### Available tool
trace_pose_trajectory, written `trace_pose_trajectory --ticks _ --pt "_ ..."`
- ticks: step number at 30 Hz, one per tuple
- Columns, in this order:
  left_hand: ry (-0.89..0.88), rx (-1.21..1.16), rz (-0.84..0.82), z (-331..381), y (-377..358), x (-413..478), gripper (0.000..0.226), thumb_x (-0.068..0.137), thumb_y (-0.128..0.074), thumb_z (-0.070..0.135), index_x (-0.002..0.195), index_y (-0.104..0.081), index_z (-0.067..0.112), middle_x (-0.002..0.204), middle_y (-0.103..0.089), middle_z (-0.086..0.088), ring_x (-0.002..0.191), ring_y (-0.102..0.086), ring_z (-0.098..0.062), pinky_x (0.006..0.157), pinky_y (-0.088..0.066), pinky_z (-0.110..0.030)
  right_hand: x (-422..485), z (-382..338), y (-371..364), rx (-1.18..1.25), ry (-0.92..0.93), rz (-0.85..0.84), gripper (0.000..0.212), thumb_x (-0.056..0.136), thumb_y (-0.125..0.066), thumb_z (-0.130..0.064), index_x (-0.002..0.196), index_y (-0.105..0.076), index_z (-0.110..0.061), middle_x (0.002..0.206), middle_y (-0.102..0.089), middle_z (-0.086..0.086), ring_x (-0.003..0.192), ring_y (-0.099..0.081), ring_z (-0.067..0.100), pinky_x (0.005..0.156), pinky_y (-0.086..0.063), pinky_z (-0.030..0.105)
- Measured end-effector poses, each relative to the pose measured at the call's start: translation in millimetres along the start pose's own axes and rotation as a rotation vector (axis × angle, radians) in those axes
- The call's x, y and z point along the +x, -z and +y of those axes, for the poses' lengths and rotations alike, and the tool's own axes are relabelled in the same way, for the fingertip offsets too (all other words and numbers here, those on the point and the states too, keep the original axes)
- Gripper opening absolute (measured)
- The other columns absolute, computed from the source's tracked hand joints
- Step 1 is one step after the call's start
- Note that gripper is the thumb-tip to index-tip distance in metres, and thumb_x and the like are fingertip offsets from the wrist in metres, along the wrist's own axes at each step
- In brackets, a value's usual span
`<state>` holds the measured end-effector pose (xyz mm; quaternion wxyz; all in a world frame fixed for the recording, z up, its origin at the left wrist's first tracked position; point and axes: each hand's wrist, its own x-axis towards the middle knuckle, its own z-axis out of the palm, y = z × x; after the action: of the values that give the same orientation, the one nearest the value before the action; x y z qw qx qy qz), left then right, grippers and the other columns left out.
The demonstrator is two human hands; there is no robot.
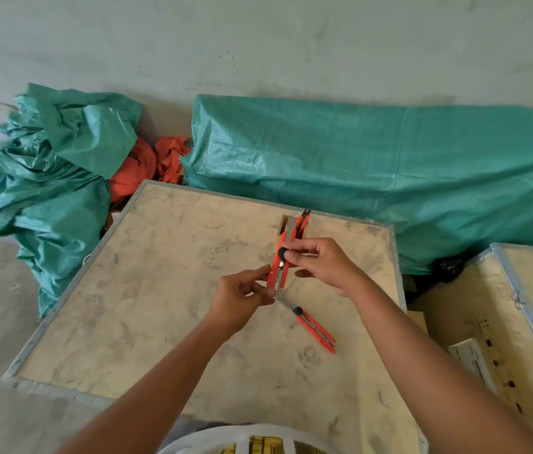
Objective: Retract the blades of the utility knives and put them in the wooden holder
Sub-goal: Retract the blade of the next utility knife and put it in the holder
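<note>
Both hands pinch one utility knife (279, 267): right hand (321, 263) at slider, left hand (242, 294) at tip; wooden holder (286, 231) lies directly beyond, along its axis.

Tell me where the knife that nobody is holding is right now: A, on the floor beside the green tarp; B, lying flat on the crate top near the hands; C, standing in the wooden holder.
B: the loose knife lies flat on the crate top, just below both hands.
</note>
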<state>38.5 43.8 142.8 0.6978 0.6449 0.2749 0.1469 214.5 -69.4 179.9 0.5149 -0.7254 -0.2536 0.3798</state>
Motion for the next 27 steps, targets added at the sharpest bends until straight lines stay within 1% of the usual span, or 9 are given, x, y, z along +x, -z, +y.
trace_pose_trajectory --ticks 3,7,10,15,17,20,23,25,27 --pt "-0.023 -0.065 0.021 6 -30 -3 0.043 0.079 -0.077 -0.006 0.117 -0.072 0.014 0.095 -0.079 -0.007 0.077 -0.067 -0.025 0.082 -0.062 -0.039 -16 3 22 -0.084 0.042 -0.041 0.026 0.091 -0.075 -0.016 0.117 -0.078 -0.021 0.117 -0.076 -0.002 0.098 -0.076 0.010 0.073 -0.062 0.023" --pt "-0.022 -0.110 0.058 10 -49 -5 0.045 0.079 -0.076 -0.007 0.120 -0.070 0.012 0.091 -0.079 -0.009 0.083 -0.069 -0.035 0.079 -0.061 -0.031 -29 6 34 -0.122 0.058 -0.092 0.024 0.088 -0.078 -0.019 0.112 -0.079 -0.026 0.108 -0.080 -0.004 0.099 -0.076 0.015 0.076 -0.063 0.026" --pt "-0.028 -0.095 0.075 10 -65 -10 0.047 0.079 -0.077 -0.006 0.122 -0.069 0.011 0.090 -0.079 -0.014 0.091 -0.071 -0.044 0.084 -0.061 -0.035 -37 12 48 -0.143 0.073 -0.107 0.024 0.087 -0.079 -0.019 0.110 -0.080 -0.027 0.107 -0.081 -0.004 0.098 -0.076 0.017 0.078 -0.065 0.031" --pt "-0.013 -0.079 0.059 7 -80 -15 0.049 0.077 -0.079 -0.005 0.122 -0.070 0.011 0.091 -0.080 -0.012 0.093 -0.072 -0.041 0.088 -0.060 -0.041 -46 19 59 -0.163 0.101 -0.137 0.028 0.091 -0.076 -0.014 0.116 -0.077 -0.027 0.113 -0.078 -0.006 0.094 -0.077 0.018 0.080 -0.064 0.032" --pt "-0.007 -0.076 0.059 9 -80 -14 0.049 0.076 -0.079 -0.005 0.122 -0.070 0.011 0.091 -0.080 -0.011 0.091 -0.073 -0.038 0.086 -0.061 -0.037 -48 21 57 -0.150 0.115 -0.108 0.026 0.091 -0.076 -0.013 0.114 -0.078 -0.024 0.108 -0.080 -0.003 0.092 -0.077 0.022 0.080 -0.065 0.034" --pt "-0.016 -0.062 0.069 14 -77 -13 0.050 0.075 -0.080 -0.007 0.121 -0.070 0.009 0.090 -0.080 -0.010 0.082 -0.073 -0.028 0.075 -0.059 -0.024 -47 23 49 -0.154 0.127 -0.005 0.017 0.085 -0.082 -0.017 0.102 -0.079 -0.020 0.100 -0.080 0.000 0.087 -0.076 0.025 0.079 -0.065 0.038" --pt "-0.029 -0.057 0.058 15 -76 -11 0.050 0.074 -0.080 -0.007 0.120 -0.071 0.010 0.092 -0.080 -0.010 0.080 -0.071 -0.025 0.073 -0.057 -0.020 -44 25 44 -0.174 0.146 0.057 0.016 0.080 -0.086 -0.023 0.090 -0.073 -0.025 0.099 -0.078 -0.004 0.084 -0.076 0.022 0.076 -0.064 0.037" --pt "-0.034 -0.060 0.055 16 -76 -10 0.050 0.074 -0.080 -0.006 0.119 -0.071 0.013 0.091 -0.080 -0.009 0.082 -0.072 -0.026 0.075 -0.057 -0.021 -44 24 45 -0.143 0.160 0.018 0.016 0.084 -0.083 -0.021 0.095 -0.073 -0.028 0.104 -0.076 -0.003 0.088 -0.076 0.022 0.077 -0.063 0.032" --pt "-0.043 -0.071 0.051 18 -74 -8 0.050 0.074 -0.080 -0.005 0.119 -0.071 0.015 0.091 -0.080 -0.008 0.083 -0.074 -0.024 0.078 -0.059 -0.024 -45 23 47 -0.108 0.168 -0.032 0.023 0.088 -0.078 -0.017 0.107 -0.075 -0.031 0.111 -0.075 -0.001 0.091 -0.076 0.023 0.080 -0.064 0.032"
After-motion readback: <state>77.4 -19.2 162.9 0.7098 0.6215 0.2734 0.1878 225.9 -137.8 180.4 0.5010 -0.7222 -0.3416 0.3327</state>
